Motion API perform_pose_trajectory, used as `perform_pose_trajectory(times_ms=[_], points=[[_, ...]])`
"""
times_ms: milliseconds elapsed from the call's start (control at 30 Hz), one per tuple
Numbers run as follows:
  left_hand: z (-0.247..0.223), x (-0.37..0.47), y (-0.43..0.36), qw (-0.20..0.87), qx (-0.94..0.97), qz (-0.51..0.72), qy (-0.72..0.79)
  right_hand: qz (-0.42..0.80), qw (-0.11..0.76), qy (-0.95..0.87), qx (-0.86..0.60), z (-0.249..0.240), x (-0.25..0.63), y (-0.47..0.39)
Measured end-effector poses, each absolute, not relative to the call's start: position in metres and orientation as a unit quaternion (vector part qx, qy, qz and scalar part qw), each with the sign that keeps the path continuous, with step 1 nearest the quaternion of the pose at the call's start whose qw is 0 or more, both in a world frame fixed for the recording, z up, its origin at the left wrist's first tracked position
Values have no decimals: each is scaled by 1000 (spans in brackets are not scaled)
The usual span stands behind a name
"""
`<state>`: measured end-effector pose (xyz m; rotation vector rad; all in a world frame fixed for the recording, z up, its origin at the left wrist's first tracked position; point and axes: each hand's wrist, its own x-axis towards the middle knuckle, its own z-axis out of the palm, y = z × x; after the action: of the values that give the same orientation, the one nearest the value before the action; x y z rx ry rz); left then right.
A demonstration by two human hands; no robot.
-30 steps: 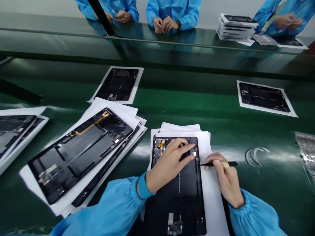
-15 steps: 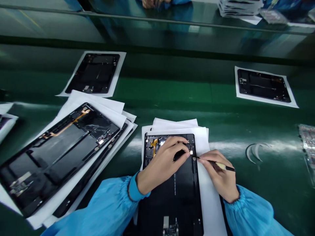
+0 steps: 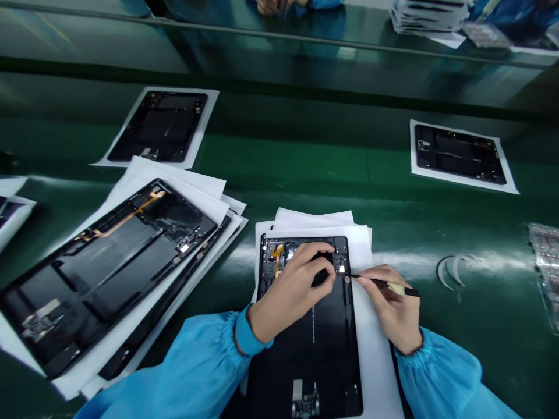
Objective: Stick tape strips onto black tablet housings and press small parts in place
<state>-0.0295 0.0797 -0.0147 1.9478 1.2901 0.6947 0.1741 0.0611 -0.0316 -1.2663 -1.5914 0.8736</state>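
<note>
An open tablet housing [image 3: 305, 343], black inside, lies on white sheets in front of me. Across its upper part rests my left hand [image 3: 297, 285], thumb and fingertips pinched near a small white square by the right edge; anything between them is too small to make out. My right hand [image 3: 391, 302] grips slim black tweezers [image 3: 395, 287] with a pale yellow band. Their dark tip points left, reaching the housing's right edge close to my left fingertips and just above a small round disc. An orange flex cable [image 3: 278, 254] shows at the housing's upper left.
At left a slanted stack of sheets carries another tablet housing [image 3: 109, 273]. Farther back, two housings [image 3: 163, 125] [image 3: 458, 152] lie on white sheets. Curved white strips [image 3: 454, 270] and a clear tray of parts [image 3: 545, 262] are at right. Another person's hands [image 3: 275, 6] show beyond the ledge.
The two far housings have slid slightly left relative to the near things. My hands stay at the same spot on the housing, with the tweezers' tip shifted a little.
</note>
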Motion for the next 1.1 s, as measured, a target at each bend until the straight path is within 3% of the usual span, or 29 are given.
perform_pose_trajectory(times_ms=[600, 1100], points=[[-13, -31, 81, 363, 736, 274, 501, 341, 485, -608, -528, -28, 170, 67], [-9, -29, 84, 371, 723, 272, 516, 378, 427, -645, -509, -22, 173, 69]])
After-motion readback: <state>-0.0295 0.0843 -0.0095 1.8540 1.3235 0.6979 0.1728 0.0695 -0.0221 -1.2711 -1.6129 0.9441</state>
